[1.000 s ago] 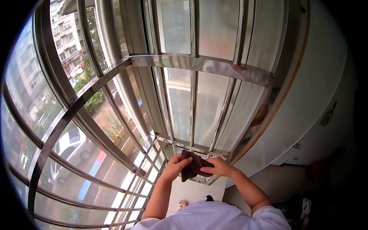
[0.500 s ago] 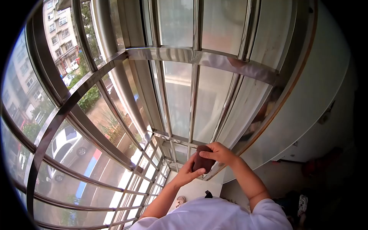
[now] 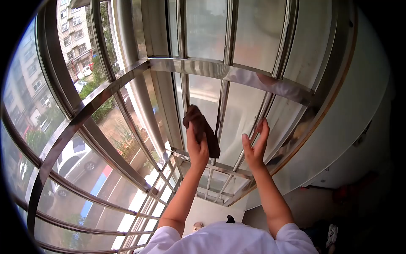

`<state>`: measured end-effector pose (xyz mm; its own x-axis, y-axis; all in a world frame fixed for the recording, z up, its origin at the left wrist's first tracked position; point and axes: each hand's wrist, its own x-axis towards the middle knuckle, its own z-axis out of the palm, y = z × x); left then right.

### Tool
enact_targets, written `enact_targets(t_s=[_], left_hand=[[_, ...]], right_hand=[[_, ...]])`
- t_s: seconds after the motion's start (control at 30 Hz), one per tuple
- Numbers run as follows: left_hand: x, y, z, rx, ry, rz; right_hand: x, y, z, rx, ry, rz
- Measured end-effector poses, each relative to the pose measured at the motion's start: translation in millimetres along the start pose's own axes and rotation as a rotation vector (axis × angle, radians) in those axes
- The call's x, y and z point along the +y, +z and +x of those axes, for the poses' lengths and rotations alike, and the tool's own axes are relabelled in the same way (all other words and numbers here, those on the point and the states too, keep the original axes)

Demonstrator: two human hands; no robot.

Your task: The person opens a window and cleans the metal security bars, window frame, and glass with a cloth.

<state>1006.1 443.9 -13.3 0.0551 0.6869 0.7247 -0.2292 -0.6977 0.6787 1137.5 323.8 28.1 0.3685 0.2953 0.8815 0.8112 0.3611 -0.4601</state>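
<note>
My left hand [image 3: 197, 146] is raised to the window bars, closed on a dark brown cloth [image 3: 206, 133]. The cloth is bunched at its top and hangs down to the right of my fingers, in front of the frosted pane and close to a vertical metal bar [image 3: 223, 99]. To the right, my right hand [image 3: 256, 148] is up with thumb and fingers apart and holds nothing. It is nearest another vertical bar [image 3: 267, 103], which passes behind the gap between thumb and fingers; I cannot tell whether they touch.
A flat metal crossbar [image 3: 198, 67] runs across the bars above my hands. More bars [image 3: 101, 169] curve round on the left, with a white car [image 3: 74, 163] and street outside. A pale panel [image 3: 338, 131] stands at right, and the floor [image 3: 215, 211] shows below.
Both hands were together on the folded cloth lower down. My right hand has let go and moved up and right; my left has lifted the cloth up and left, and it now hangs longer.
</note>
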Motion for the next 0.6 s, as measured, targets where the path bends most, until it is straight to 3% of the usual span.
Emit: enact_targets(t_s=[0.03,0.1,0.17,0.23,0.3,0.43,0.5,0.6], left_hand=[[-10,8,13,-0.073,0.046,0.080],[-24,27,38,-0.156,0.169,0.159],[-42,40,62,-0.205,0.350,0.445],[-37,51,91,-0.304,0.285,0.569],[-55,67,83,-0.250,0.282,0.614],[-84,53,39,-0.464,0.492,0.599],[-81,57,52,-0.400,0.465,0.573],[-50,71,110,-0.104,0.379,0.665]], right_hand=[[9,14,-2,0.018,0.050,0.181],[23,24,-13,0.049,0.204,0.230],[33,32,-13,0.136,0.133,0.189],[29,31,-11,0.113,0.091,0.174],[38,32,-12,0.140,0.025,0.200],[32,31,-13,0.124,0.068,0.156],[32,30,-15,0.124,0.101,0.197],[34,30,-13,0.114,0.050,0.158]])
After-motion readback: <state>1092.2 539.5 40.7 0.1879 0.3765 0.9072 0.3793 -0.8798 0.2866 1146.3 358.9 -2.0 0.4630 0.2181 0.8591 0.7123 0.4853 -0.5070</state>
